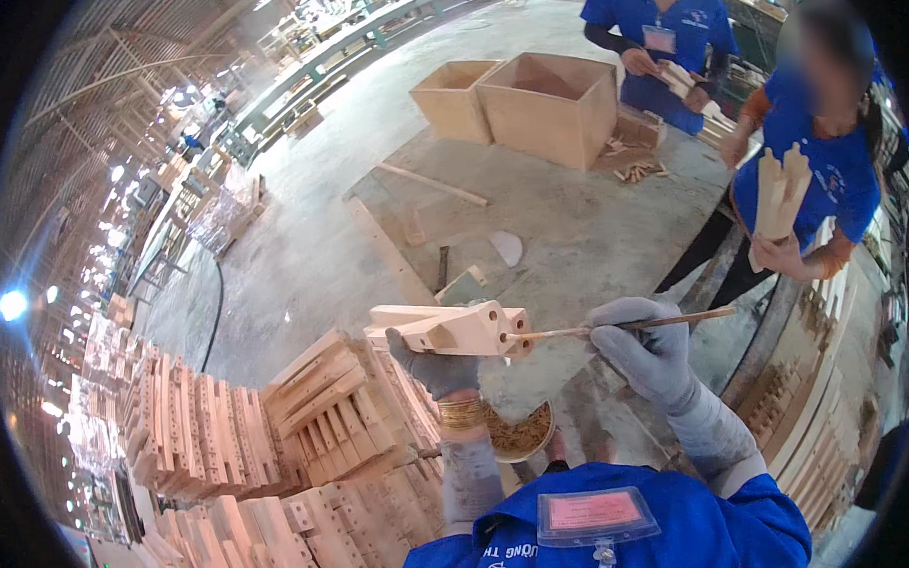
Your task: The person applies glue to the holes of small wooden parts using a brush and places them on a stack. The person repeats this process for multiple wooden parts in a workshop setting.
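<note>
Grey-gloved, the left hand [435,370] has its grip closed from below around a pale wooden block [446,328], raised chest-high, while the right hand [645,349] pinches a thin stick [616,327] whose tip touches the block's end.

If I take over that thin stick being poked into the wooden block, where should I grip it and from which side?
Grip the thin stick on its bare middle to rear shaft, where the right hand pinches it now, coming from the right. It lies nearly level with its tip at the end of the wooden block, which the left hand holds from below.
</note>
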Available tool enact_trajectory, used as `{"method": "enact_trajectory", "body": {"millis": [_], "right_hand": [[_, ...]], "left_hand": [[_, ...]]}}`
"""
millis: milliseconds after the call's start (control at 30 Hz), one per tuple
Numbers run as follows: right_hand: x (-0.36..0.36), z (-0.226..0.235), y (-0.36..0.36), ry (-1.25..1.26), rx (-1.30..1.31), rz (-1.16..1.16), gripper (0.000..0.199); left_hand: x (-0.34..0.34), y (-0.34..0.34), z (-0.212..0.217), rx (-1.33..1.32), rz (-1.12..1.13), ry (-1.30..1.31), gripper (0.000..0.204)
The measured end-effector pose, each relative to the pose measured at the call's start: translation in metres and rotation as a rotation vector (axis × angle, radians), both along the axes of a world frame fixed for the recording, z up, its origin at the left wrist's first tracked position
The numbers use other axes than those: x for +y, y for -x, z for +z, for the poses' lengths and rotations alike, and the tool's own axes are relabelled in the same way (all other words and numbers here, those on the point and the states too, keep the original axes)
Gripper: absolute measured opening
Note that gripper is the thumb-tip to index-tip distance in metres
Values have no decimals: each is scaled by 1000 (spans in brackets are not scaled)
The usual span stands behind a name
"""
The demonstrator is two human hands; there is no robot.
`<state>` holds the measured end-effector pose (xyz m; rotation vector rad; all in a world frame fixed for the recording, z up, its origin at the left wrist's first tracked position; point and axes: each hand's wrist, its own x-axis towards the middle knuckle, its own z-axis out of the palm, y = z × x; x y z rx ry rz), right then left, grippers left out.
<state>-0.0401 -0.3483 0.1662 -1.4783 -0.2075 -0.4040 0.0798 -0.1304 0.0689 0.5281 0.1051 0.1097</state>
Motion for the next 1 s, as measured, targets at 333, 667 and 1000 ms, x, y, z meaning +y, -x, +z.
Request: {"method": "enact_trajectory", "body": {"millis": [333,667,1000], "right_hand": [[-19,-4,8,356,-273,-183,12],[-34,-6,17,211,-197,-229,11],[-46,-4,23,-320,20,-185,13]], "left_hand": [[-34,-2,0,-7,-147,12,65],[-55,-13,7,64,-14,-19,70],[-55,-19,13,-23,-40,-27,69]]}}
